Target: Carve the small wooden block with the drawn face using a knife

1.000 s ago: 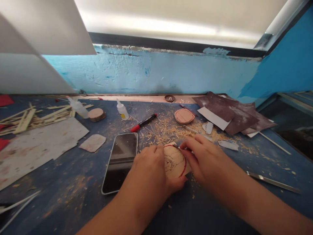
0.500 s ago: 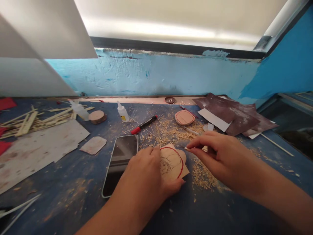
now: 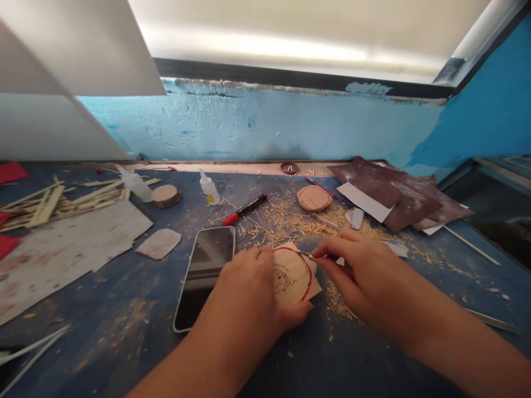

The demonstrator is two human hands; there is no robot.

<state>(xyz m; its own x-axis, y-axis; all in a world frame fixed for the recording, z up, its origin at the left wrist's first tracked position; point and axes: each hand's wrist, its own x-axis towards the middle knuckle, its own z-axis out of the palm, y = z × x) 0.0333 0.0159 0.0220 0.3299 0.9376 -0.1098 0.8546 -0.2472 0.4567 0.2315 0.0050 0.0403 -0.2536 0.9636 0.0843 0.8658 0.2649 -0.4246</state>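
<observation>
A flat, pale wood piece [image 3: 296, 276] with a dark line drawing and a red curved outline lies on the table. My left hand [image 3: 253, 282] is closed on its left side, thumb along the near edge, hiding part of it. My right hand [image 3: 346, 262] pinches a thin cutting tool with a slim metal tip [image 3: 306, 254]; most of its handle is hidden in the fingers. The tip meets the piece's upper right edge, by the red line. Whether it is a knife or a small chisel I cannot tell. Wood shavings [image 3: 338, 301] lie beside the piece.
A phone [image 3: 203, 276] lies left of my left hand. Beyond are a red-and-black marker [image 3: 245, 210], a glue bottle [image 3: 209, 189] and a round wood disc [image 3: 314, 198]. Sandpaper sheets [image 3: 394, 193] lie back right; wood sticks [image 3: 83, 202] and grey board [image 3: 70, 254] lie left.
My right hand has shifted slightly left and down, bringing the tool tip from beside the wood piece onto its upper right edge. My left hand keeps its hold.
</observation>
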